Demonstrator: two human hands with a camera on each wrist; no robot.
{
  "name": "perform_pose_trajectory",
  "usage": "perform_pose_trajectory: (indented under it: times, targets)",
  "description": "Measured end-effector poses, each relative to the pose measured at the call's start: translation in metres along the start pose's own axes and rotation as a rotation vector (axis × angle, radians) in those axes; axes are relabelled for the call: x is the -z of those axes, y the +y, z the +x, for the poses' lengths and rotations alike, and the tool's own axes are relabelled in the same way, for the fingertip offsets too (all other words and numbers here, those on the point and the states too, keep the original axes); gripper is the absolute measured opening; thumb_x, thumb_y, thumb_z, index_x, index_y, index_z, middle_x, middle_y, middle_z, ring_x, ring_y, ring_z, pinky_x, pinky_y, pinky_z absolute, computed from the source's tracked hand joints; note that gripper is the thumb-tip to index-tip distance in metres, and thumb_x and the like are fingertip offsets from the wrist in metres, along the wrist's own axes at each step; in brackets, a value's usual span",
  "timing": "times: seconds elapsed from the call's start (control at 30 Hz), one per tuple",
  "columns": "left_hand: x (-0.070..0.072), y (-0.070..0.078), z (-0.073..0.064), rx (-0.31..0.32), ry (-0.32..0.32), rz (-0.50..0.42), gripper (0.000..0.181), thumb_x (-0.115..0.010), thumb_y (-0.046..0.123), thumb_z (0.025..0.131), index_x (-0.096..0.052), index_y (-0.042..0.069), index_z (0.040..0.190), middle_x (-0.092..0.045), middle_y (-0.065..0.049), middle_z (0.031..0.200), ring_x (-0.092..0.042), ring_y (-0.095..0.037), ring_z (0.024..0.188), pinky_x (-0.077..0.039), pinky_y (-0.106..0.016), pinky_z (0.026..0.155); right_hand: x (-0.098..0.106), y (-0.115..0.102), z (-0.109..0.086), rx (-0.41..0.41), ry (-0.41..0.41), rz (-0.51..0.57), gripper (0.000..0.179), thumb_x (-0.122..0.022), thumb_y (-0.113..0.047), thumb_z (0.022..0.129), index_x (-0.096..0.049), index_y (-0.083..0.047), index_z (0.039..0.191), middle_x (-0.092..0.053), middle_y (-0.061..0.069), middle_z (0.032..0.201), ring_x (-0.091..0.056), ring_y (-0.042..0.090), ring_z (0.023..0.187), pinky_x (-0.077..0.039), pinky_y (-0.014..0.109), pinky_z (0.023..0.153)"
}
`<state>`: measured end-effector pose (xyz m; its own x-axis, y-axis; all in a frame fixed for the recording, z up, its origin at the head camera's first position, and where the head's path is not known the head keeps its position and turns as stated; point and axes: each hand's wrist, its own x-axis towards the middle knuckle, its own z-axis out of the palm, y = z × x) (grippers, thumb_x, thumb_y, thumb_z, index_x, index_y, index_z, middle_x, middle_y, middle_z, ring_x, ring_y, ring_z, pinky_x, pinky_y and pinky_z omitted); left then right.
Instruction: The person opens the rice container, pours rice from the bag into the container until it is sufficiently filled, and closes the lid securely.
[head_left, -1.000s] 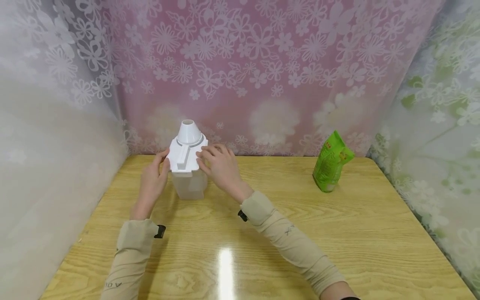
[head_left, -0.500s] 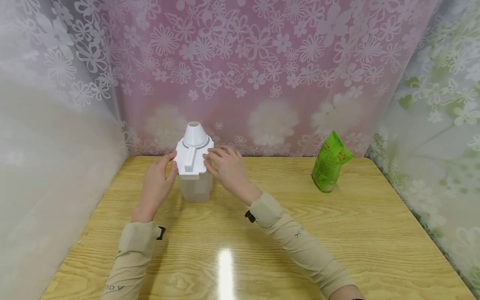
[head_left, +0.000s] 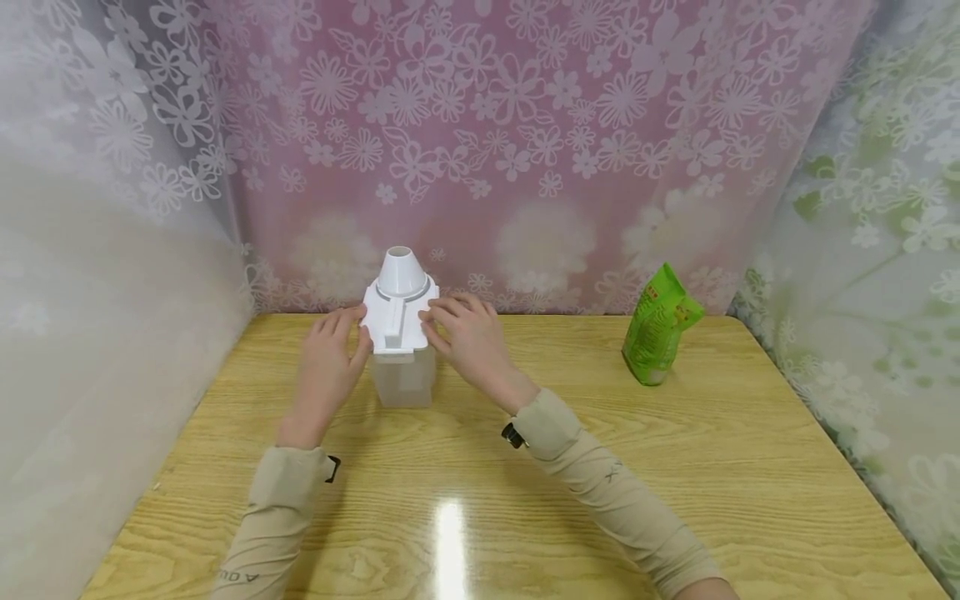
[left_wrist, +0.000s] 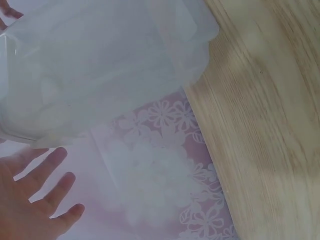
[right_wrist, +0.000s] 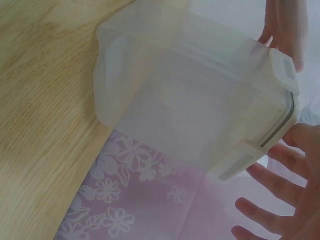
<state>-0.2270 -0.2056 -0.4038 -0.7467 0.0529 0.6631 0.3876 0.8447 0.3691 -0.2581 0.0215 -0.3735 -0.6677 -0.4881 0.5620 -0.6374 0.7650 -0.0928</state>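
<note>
A frosted plastic storage container (head_left: 405,387) with a white lid (head_left: 412,337) stands upright toward the back left of the table. On the lid sits a white cone-shaped cup (head_left: 401,273), and a raised white bar runs forward from it. My left hand (head_left: 330,358) holds the lid's left edge with thumb and fingertips. At the opposite edge, my right hand (head_left: 472,342) grips with thumb and forefinger while its other fingers spread apart in the right wrist view. White side clips (right_wrist: 239,162) show there below the lid. The translucent container wall (left_wrist: 110,60) fills the upper left wrist view.
A green printed bag (head_left: 656,329) stands upright at the back right of the wooden table (head_left: 585,492). A pink floral curtain (head_left: 480,125) hangs behind the table's back edge, with pale curtains at both sides.
Both hands and the container have shifted to the right and slightly toward the front. The hands stay at the lid's two sides. The green bag stays in place.
</note>
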Motion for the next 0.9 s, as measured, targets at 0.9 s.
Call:
perform_pose_trajectory:
  times: [0.9]
  targets:
    - [-0.021, 0.035, 0.001, -0.017, 0.006, -0.070, 0.031, -0.056, 0.013, 0.098, -0.065, -0.005, 0.121, -0.068, -0.022, 0.119, -0.059, -0.045, 0.113, -0.045, -0.056, 0.101, 0.016, 0.025, -0.030, -0.013, 0.070, 0.006, 0.023, -0.061, -0.032, 0.102, -0.075, -0.021, 0.117, -0.070, -0.001, 0.128, -0.057, 0.031, 0.126, -0.048, 0.050, 0.102]
